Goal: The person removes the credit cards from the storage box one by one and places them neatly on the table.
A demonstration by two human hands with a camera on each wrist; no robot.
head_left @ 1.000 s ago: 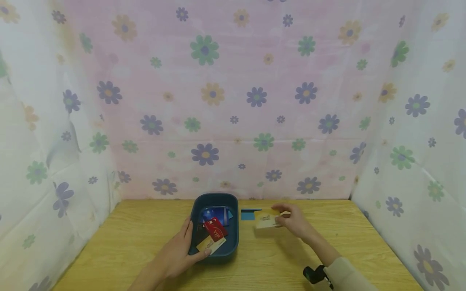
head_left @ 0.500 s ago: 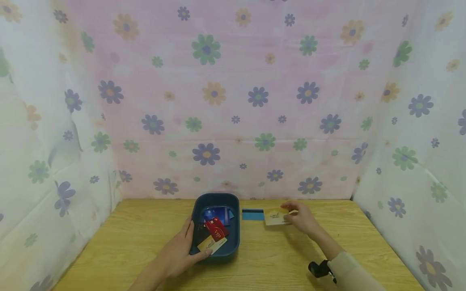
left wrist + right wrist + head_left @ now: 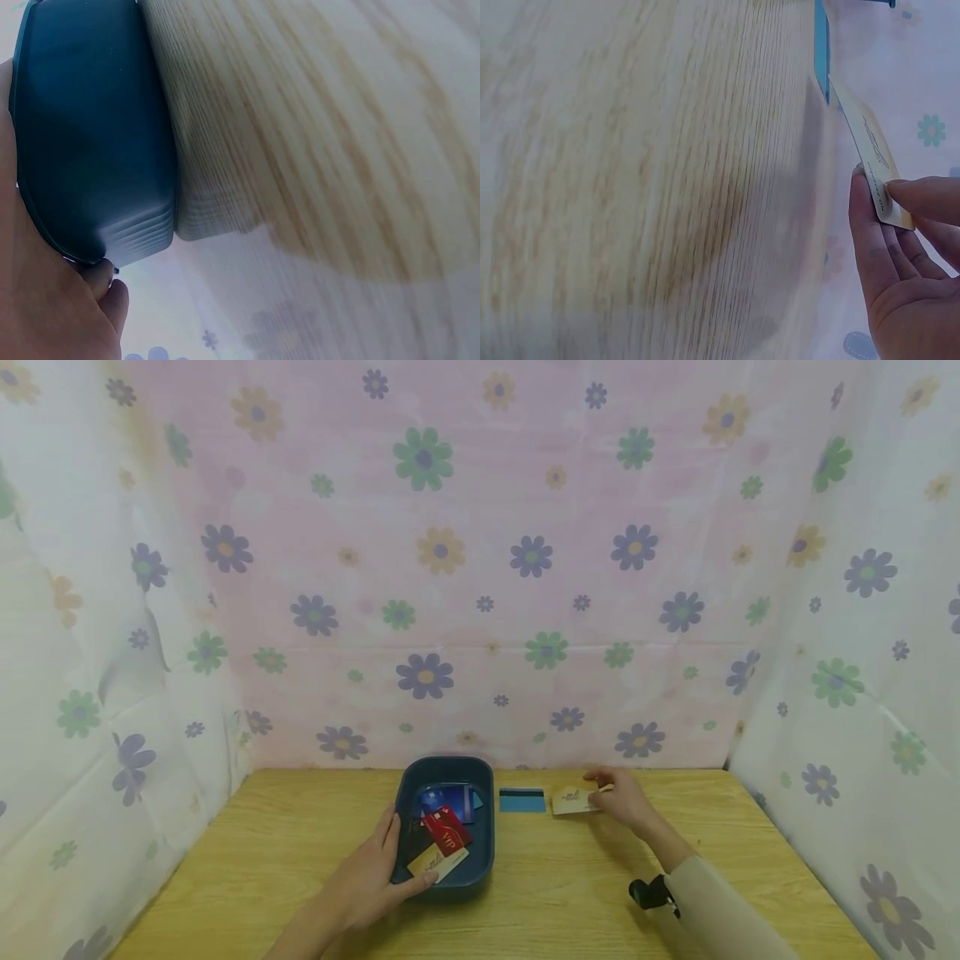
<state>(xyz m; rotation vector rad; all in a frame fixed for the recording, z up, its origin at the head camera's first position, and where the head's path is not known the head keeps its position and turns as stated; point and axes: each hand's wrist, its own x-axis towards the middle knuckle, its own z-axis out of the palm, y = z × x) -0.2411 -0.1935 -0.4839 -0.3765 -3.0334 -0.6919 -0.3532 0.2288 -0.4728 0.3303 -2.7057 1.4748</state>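
A pale gold plastic card [image 3: 575, 800] lies long axis left to right, just above the wooden desk [image 3: 300, 860], pinched at its 3 o'clock end by the right hand [image 3: 624, 799]. A blue card [image 3: 522, 800] sits just beside it at 9 o'clock. The left hand [image 3: 367, 881] grips the dark blue plastic tub [image 3: 480, 852], farther off.

Plain wood-grain worktop [image 3: 247, 860] under everything. One blue card [image 3: 522, 800] with a dark stripe lies flat on it, just left of the right fingers [image 3: 595, 773] and not touching them. Past the fingertips hangs a floral cloth [image 3: 480, 568], pinkish in the middle and whiter down both sides, with purple, green and yellow flowers.
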